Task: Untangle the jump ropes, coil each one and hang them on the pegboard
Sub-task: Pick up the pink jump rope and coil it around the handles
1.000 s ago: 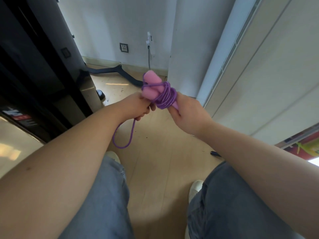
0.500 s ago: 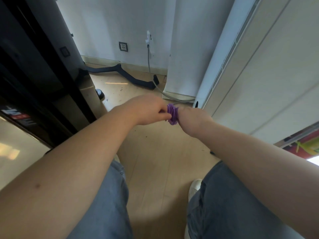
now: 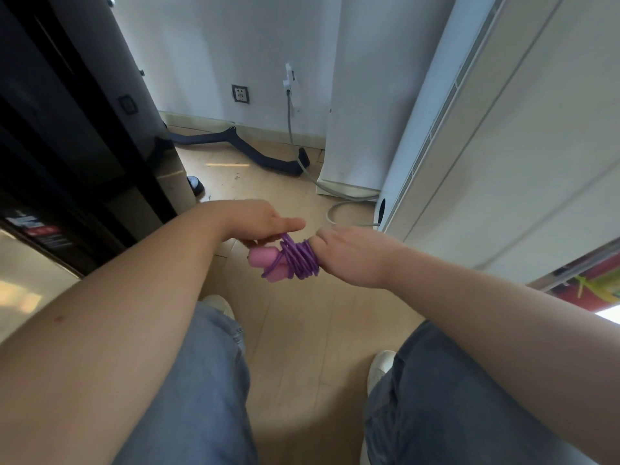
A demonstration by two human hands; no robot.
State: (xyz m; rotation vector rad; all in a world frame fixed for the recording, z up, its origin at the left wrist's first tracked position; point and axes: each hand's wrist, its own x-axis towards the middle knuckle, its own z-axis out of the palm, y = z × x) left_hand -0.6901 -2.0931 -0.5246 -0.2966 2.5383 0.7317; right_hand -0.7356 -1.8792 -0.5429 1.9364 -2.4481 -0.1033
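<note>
Tightly wound purple rope [image 3: 300,258] binds pink handles [image 3: 265,258], right grip [image 3: 352,253] clamped round it, left grip [image 3: 258,219] pinching a strand.

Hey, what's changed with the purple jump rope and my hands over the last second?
The hanging loop is gone, wound into the purple rope coil. The bundle came down, and its pink handles now point left instead of up. The right hand still grips the coil; the left hand still holds a strand.
</note>
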